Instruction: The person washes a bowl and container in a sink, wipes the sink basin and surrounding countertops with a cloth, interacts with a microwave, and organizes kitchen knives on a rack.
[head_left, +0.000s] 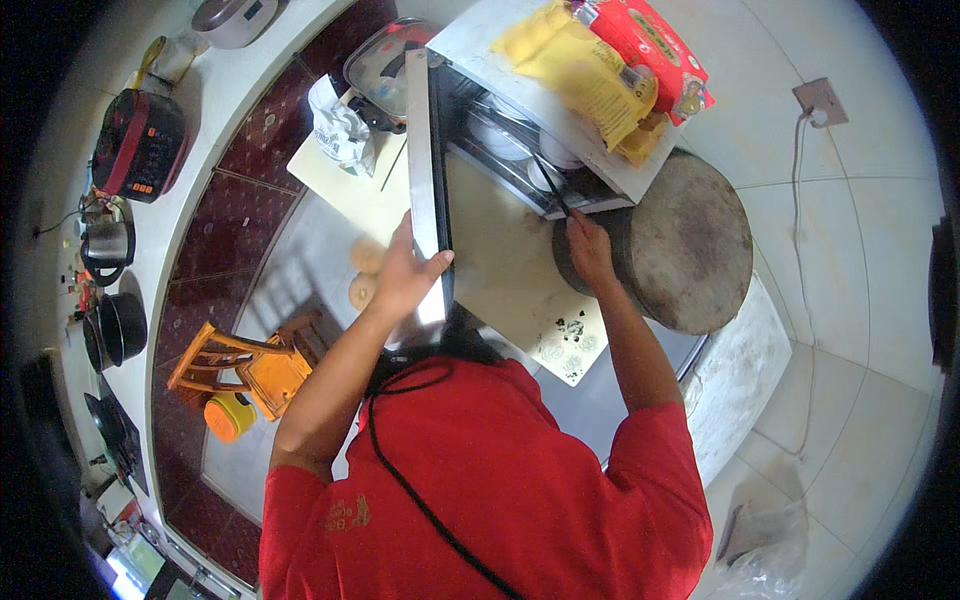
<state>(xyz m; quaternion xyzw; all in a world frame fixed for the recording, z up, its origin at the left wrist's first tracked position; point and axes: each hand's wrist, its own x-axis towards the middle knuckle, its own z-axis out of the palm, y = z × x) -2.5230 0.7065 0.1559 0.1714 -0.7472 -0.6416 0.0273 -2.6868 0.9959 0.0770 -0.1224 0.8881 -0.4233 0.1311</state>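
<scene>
My left hand grips the free edge of the swung-out door of a white cabinet, thumb on its front face. In my right hand is a thin dark stick-like thing, perhaps chopsticks, whose far end reaches into the cabinet. White bowls stand on wire racks inside, around the tip of the dark thing. Whether that tip touches a bowl, I cannot tell. Yellow bags and a red package lie on top of the cabinet.
Right of the cabinet stands a round wooden chopping block. Behind the door are a glass-lidded pan and a crumpled white bag. An orange wooden chair and a yellow tub stand at left, near a counter with cookers and pots.
</scene>
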